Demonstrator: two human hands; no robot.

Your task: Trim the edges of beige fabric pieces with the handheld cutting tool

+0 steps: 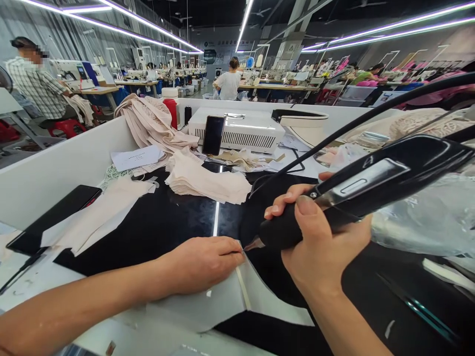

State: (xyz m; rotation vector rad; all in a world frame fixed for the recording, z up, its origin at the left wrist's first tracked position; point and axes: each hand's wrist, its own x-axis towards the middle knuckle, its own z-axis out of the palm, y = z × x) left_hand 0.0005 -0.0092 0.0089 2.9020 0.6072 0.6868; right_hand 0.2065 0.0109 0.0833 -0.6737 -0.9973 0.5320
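Note:
My right hand [319, 242] is wrapped around a black corded hand tool [371, 180] with a silver panel on its side and the thumb along its body. Its narrow metal tip [254, 244] points left and down at the fingertips of my left hand [208, 262]. Those fingers are pinched on the upper edge of a thin white sheet of material [218, 311], right by the tip. A narrow cream strip [243, 289] runs down the sheet, which lies over a glossy black surface [185, 217]. What exactly lies under the fingertips is hidden.
Beyond my hands lies a stack of cream fabric pieces [208, 178]. Behind it are a phone [213, 136] and a white vented box [237, 129]. More fabric [107, 207] and a dark phone [54, 217] lie left; tweezers [426, 314] and plastic bags [426, 212] lie right. The tool's cable [334, 136] arcs overhead.

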